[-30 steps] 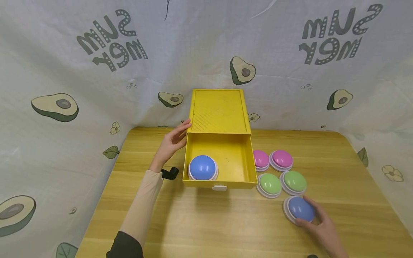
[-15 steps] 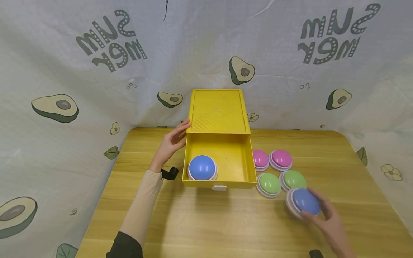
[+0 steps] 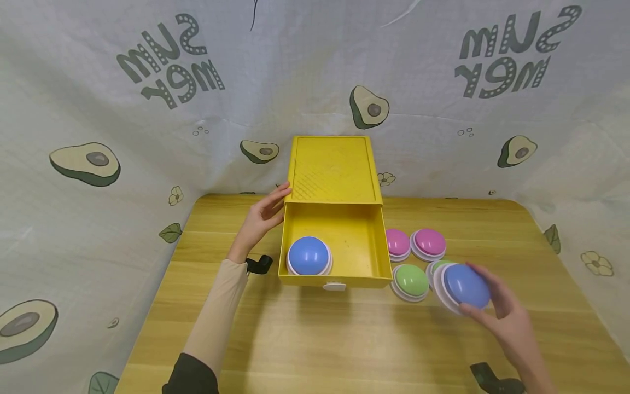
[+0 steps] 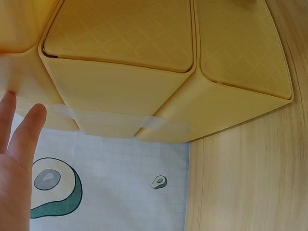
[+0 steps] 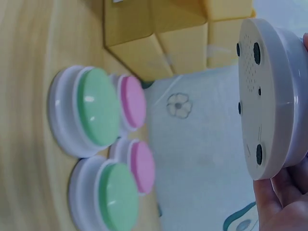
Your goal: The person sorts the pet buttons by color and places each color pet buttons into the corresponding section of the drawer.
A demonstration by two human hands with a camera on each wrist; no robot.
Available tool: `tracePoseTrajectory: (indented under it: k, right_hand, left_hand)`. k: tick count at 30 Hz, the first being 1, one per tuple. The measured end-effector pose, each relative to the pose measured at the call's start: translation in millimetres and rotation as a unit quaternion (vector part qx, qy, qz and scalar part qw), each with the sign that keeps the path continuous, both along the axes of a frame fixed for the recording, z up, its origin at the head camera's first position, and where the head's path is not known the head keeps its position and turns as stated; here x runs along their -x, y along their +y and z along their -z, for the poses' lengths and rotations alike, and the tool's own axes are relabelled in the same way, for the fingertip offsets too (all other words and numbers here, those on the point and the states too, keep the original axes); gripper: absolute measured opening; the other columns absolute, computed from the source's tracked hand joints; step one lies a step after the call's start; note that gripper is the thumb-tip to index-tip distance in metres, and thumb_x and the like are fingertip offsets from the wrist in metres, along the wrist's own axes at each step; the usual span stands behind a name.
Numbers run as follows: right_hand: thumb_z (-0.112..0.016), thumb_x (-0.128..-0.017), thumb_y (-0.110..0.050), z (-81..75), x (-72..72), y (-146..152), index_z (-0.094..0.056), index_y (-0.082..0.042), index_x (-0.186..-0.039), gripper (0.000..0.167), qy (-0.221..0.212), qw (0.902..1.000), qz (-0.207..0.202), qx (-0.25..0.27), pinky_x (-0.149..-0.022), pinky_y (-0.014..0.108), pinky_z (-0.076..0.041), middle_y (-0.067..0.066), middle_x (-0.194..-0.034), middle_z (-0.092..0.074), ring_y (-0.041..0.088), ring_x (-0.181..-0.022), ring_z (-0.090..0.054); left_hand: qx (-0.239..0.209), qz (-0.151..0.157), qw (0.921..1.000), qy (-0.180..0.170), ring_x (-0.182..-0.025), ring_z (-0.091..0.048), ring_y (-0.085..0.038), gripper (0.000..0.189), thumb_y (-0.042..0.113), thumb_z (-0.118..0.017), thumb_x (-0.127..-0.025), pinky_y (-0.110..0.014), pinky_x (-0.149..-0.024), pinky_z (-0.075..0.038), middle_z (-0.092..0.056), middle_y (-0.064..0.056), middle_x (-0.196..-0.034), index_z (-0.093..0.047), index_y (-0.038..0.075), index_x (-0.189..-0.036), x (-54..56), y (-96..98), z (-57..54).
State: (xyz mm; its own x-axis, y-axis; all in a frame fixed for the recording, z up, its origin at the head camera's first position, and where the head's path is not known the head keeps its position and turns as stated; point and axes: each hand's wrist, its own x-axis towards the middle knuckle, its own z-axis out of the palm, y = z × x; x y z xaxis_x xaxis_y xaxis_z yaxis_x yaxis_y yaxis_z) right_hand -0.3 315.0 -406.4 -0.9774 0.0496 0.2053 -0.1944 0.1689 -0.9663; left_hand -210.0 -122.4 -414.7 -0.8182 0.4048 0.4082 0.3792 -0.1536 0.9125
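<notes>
My right hand point(image 3: 507, 314) grips a blue push button point(image 3: 466, 286) by its edges, raised above the table and tilted. In the right wrist view the underside of its white base point(image 5: 262, 101) faces the camera, showing small dark feet. My left hand point(image 3: 261, 219) rests with extended fingers against the left side of a yellow drawer unit point(image 3: 337, 169); in the left wrist view fingertips point(image 4: 33, 115) reach its side. The top drawer point(image 3: 351, 241) is pulled out. A second blue button point(image 3: 308, 256) sits in its front left corner.
Two pink buttons point(image 3: 429, 242) and two green buttons point(image 3: 412, 280) stand on the wooden table point(image 3: 295, 345) right of the drawer. The raised blue button partly hides one green one. A printed avocado cloth point(image 3: 423, 142) hangs behind the table.
My right hand has lifted the blue button off the table and tilted it, moving it slightly away from me and rightward. The left hand and the drawer have stayed put.
</notes>
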Motion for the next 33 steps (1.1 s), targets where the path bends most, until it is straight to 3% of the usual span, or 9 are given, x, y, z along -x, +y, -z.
tracePoseTrajectory:
  k: [19,26,33]
  right_hand:
    - [-0.060,-0.069,0.032,-51.9,34.7,-39,-0.040,0.012,-0.138,0.074,0.091,0.9927,-0.072,0.034,-0.108,0.017,-0.028,0.012,-0.142,-0.047,0.018,-0.132,-0.037]
    - [-0.066,-0.070,0.028,-70.6,45.3,-64,-0.043,0.007,-0.138,0.075,0.087,0.9928,-0.082,-0.007,-0.103,0.016,-0.035,0.011,-0.141,-0.046,0.020,-0.127,-0.040]
    - [-0.068,-0.072,0.023,-82.5,57.5,-85,-0.043,0.004,-0.140,0.075,0.097,0.9875,-0.120,-0.030,-0.101,0.017,-0.038,0.012,-0.142,-0.045,0.021,-0.123,-0.043]
  left_hand:
    - [0.000,-0.001,1.0000,-0.004,-0.140,-0.029,-0.020,0.050,-0.017,-0.054,-0.088,-0.039,-0.112,-0.030,-0.034,-0.012,-0.151,-0.045,-0.009,-0.137,2.2,0.5,0.1]
    - [0.000,-0.002,1.0000,-0.004,-0.140,-0.029,-0.019,0.050,-0.017,-0.054,-0.088,-0.038,-0.111,-0.031,-0.034,-0.010,-0.151,-0.046,-0.008,-0.137,1.5,0.1,-0.3]
    - [-0.004,0.003,1.0000,0.002,-0.139,-0.030,-0.020,0.051,-0.017,-0.054,-0.087,-0.038,-0.111,-0.031,-0.034,-0.010,-0.151,-0.045,-0.009,-0.137,0.7,0.0,-0.6]
